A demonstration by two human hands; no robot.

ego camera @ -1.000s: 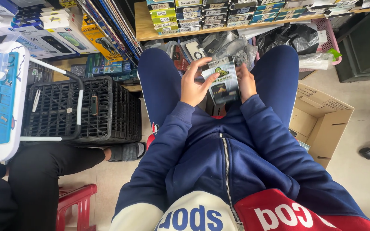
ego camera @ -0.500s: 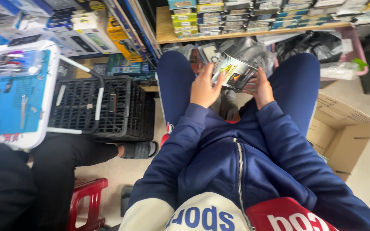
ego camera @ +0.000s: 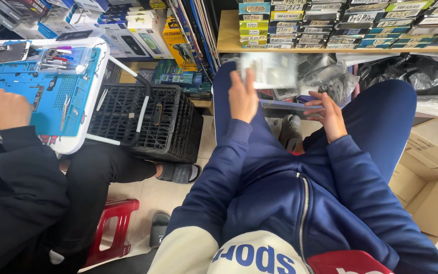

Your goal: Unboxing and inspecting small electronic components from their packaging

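Pale grey and blurred, the flat packet (ego camera: pixel 269 71) that we hold sits at the top of the head view, above our knees and just below the wooden shelf (ego camera: pixel 229 38) of stacked labelled boxes. Our left hand (ego camera: pixel 243 96) is clenched on the packet's lower left corner, fingers wrapped up its near face, so the packet extends from that hand toward 1 o'clock. Its long axis appears to run roughly 9 to 3 o'clock, although the motion blur leaves its edges uncertain. Our right hand (ego camera: pixel 328 114) is released: palm turned inward, fingers spread, holding nothing. It lies at about 4 o'clock from the packet and clearly apart from it, with the gap open between the two. The left hand is therefore the nearer hand and the only one in contact. From the right hand, the packet lies toward 10 o'clock. Crumpled clear plastic bags (ego camera: pixel 330 81) lie just beyond the right hand's fingertips, between it and the shelf. At 9 o'clock, well apart, another person's hand (ego camera: pixel 6 107) rests on a blue work mat (ego camera: pixel 51 101) laid over a white tray, next to a black crate (ego camera: pixel 143 122).
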